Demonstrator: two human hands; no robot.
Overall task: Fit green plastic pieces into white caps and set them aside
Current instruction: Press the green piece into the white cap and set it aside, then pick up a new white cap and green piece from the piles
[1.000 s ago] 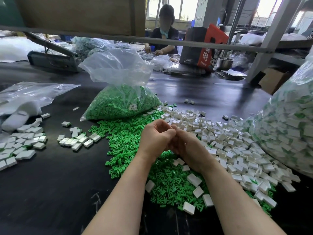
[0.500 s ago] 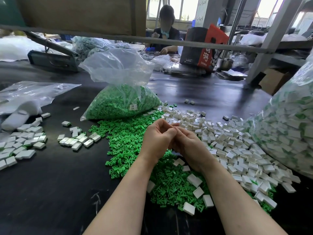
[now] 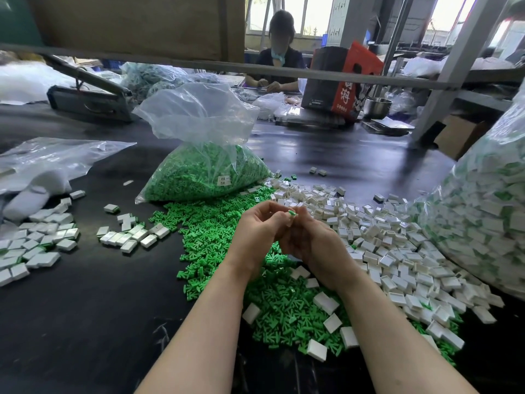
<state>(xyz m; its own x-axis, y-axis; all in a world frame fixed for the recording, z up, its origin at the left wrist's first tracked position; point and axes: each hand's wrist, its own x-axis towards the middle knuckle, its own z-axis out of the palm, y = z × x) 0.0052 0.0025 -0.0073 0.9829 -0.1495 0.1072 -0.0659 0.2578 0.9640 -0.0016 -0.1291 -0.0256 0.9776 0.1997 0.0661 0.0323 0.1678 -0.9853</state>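
Note:
My left hand (image 3: 260,228) and my right hand (image 3: 315,245) meet above the table's middle, fingers curled together. Between the fingertips a small green plastic piece (image 3: 292,213) shows, pinched at the top; which hand pinches it and whether a white cap sits with it I cannot tell. Under my hands lies a heap of loose green pieces (image 3: 216,231). To the right spreads a pile of white caps (image 3: 377,231). Set-aside white pieces lie at the left in a small row (image 3: 130,236) and a bigger group (image 3: 37,243).
An open clear bag of green pieces (image 3: 204,172) stands behind the heap. A large full bag of white and green parts (image 3: 483,217) fills the right edge. Flat plastic bags (image 3: 42,163) lie far left. Another person (image 3: 279,66) works across the dark table (image 3: 85,308).
My hands have stayed together in the same spot. The fingers have shifted a little, and a green piece now shows at the fingertips.

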